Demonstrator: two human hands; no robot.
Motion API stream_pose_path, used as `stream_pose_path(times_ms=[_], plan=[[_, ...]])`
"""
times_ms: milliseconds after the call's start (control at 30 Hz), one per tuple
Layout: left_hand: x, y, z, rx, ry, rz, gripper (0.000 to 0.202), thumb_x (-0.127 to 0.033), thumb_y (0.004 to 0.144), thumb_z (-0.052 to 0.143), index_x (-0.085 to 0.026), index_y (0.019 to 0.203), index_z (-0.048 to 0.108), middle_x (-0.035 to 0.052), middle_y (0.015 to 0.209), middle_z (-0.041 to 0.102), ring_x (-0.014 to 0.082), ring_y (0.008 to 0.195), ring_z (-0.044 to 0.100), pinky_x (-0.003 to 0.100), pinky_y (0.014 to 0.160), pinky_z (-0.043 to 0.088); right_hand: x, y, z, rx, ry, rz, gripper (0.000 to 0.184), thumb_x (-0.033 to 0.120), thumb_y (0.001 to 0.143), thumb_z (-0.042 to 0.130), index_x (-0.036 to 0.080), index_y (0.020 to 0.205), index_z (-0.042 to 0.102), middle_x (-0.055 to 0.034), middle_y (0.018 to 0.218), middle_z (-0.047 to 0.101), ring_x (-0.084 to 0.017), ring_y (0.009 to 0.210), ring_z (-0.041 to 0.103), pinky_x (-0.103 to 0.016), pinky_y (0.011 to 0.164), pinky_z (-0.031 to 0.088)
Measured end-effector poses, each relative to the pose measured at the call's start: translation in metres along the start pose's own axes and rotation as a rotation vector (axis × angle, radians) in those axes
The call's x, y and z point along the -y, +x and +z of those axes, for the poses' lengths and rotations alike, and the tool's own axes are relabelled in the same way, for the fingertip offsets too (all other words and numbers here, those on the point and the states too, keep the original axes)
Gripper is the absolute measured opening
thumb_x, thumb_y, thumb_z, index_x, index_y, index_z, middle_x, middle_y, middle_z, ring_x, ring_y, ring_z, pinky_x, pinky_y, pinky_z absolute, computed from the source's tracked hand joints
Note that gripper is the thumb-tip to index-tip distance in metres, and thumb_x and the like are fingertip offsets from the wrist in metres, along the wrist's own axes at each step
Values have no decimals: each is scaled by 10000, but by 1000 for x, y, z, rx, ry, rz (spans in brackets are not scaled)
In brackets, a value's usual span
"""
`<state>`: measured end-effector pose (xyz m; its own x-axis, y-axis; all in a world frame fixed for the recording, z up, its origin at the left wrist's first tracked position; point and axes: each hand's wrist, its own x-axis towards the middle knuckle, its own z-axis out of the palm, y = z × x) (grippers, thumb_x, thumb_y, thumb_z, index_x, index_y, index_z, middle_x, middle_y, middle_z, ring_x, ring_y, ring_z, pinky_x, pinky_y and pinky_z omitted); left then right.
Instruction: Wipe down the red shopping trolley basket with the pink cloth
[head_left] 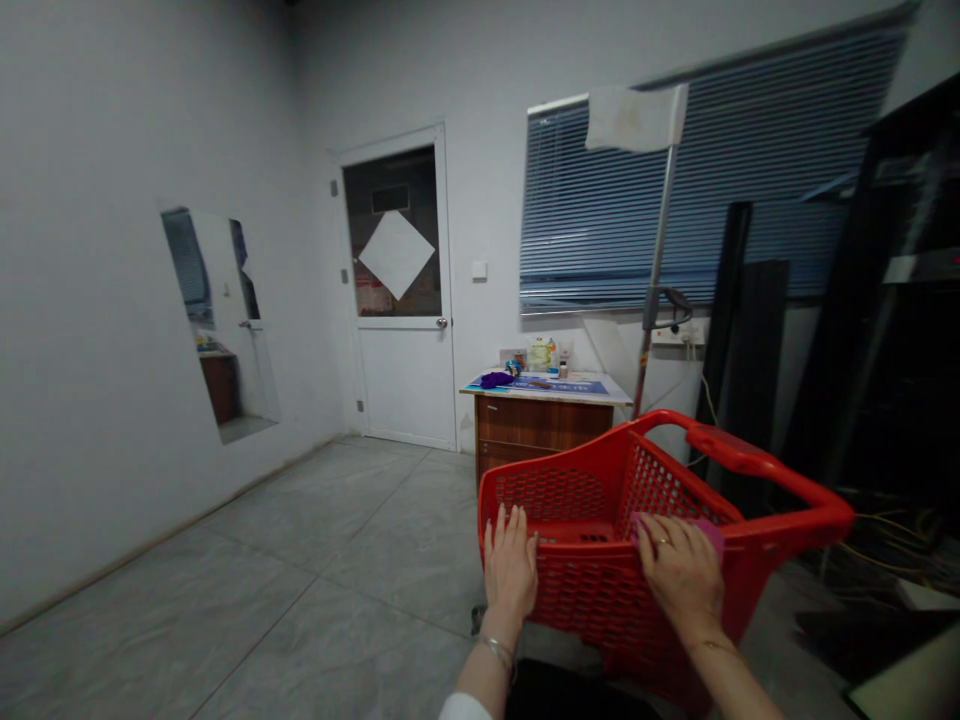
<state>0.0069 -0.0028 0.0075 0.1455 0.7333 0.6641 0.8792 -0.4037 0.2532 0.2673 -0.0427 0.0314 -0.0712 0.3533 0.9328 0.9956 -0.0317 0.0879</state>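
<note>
Red plastic mesh-sided shopping cart on grey floor. Right hand grasping pink cloth against cart's near edge; left hand unclenched, fingers over near-left corner. Work seemingly underway; finished versus remaining parts (no trace visible) cannot tell.

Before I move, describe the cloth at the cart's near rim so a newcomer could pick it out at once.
Start with the big red shopping cart in front of the person. Follow its near rim to the person's right hand, the one with a ring. The cloth shows from under that hand, its pink standing out against the cart's red plastic.
</note>
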Motion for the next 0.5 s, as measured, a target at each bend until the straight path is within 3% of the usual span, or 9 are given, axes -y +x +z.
stream_pose_path(times_ms=[167, 267, 367, 500], plan=[[0, -1, 3, -28, 25, 0, 430, -253, 996, 373, -211, 1413, 467, 39, 1464, 478, 227, 1412, 332, 474, 1150, 319, 89, -5, 9, 20, 109, 38, 239, 273, 916, 499, 191, 1083, 649, -78, 1015, 672, -216, 999, 531, -401, 989, 349], [3, -1, 3, -24, 30, 15, 428, -257, 1000, 367, -203, 1412, 467, 49, 1463, 479, 229, 1408, 340, 473, 1140, 334, 127, -7, 14, 28, 161, 64, 244, 238, 921, 486, 185, 1101, 643, -85, 1027, 669, -218, 1016, 525, -400, 997, 340], [6, -1, 1, 1, 16, 30, 432, -261, 1003, 363, -199, 1420, 456, 43, 1473, 463, 232, 1414, 326, 476, 1144, 327, 133, -7, 12, 60, 212, 22, 268, 225, 919, 483, 182, 1137, 632, -87, 1048, 667, -214, 1030, 529, -388, 996, 341], [9, -1, -2, 16, 4, 46, 441, -255, 998, 376, -211, 1432, 438, 38, 1479, 454, 233, 1424, 306, 483, 1149, 324, 89, -5, 4, 72, 194, -61, 280, 258, 913, 488, 189, 1141, 636, -83, 1045, 670, -202, 993, 552, -380, 978, 367]])
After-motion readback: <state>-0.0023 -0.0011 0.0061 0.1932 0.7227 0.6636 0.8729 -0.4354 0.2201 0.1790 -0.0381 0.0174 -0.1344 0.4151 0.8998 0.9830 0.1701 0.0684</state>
